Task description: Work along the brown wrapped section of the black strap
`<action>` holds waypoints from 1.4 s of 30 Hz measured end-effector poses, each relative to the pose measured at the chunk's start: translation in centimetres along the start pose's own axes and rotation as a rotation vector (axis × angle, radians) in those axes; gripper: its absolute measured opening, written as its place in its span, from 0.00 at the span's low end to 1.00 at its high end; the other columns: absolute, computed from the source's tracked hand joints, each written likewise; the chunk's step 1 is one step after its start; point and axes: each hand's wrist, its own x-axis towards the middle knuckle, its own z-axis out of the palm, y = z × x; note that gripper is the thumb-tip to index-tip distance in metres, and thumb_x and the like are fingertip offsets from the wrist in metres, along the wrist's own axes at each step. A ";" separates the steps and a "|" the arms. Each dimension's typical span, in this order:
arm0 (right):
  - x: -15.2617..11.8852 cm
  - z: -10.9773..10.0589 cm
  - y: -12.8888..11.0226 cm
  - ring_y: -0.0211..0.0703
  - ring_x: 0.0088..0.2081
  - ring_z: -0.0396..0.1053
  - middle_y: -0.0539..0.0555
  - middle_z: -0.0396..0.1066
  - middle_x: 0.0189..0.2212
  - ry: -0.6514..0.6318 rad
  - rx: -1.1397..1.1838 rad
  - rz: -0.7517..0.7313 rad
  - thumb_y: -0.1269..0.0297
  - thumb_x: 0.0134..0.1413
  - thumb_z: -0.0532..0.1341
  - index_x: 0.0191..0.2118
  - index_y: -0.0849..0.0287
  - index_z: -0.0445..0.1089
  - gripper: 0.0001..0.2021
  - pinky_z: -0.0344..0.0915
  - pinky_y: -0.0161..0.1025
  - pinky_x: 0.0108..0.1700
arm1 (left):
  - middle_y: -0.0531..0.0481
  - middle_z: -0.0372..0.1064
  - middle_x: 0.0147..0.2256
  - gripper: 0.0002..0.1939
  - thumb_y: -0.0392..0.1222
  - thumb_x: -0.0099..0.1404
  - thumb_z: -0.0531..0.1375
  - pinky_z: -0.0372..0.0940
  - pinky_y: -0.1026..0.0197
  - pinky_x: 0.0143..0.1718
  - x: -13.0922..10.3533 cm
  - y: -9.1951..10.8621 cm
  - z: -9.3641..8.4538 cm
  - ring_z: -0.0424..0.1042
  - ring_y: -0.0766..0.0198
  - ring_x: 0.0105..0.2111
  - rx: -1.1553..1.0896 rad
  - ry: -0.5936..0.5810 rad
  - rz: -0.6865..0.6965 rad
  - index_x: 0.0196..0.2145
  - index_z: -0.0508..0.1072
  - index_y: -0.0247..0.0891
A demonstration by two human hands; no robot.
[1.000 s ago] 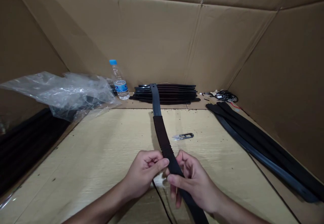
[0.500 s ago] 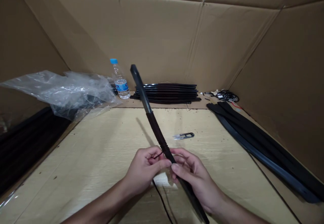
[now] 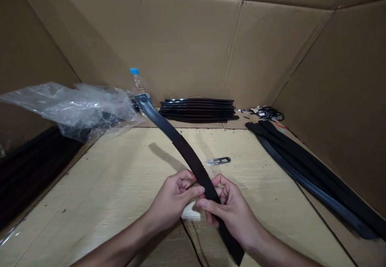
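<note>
A long black curved strap [image 3: 185, 154] slants across the middle, its far end raised in front of the bottle. Dark brown cord is wrapped round its middle part, with ridged turns near my fingers. My left hand [image 3: 177, 196] pinches the cord at the strap's left edge; the loose cord [image 3: 189, 237] hangs below toward the front. My right hand [image 3: 227, 206] grips the strap just below the ridged turns, thumb on top and fingers partly hidden beneath. Small thread snips [image 3: 218, 161] lie on the table beyond my right hand.
The pale table [image 3: 120, 178] stands within cardboard walls [image 3: 187, 46]. Along the back are a clear plastic bag [image 3: 72, 106], a bottle [image 3: 138, 83], stacked dark strips [image 3: 197, 110] and tangled cords [image 3: 269, 113]. Black strips lie at right [image 3: 313, 174] and left [image 3: 36, 166].
The strap has turned from edge-on to show its broad face, and its far end has swung left and down. My right hand has shifted slightly.
</note>
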 end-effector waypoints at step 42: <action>-0.2 0.4 -1.2 0.35 0.27 0.69 0.52 0.76 0.28 -0.006 0.278 0.137 0.59 0.49 0.68 0.31 0.58 0.63 0.13 0.62 0.32 0.31 | 0.53 0.71 0.19 0.14 0.41 0.57 0.65 0.57 0.71 0.17 0.0 0.4 -0.2 0.67 0.71 0.16 -0.268 -0.027 -0.033 0.24 0.63 0.35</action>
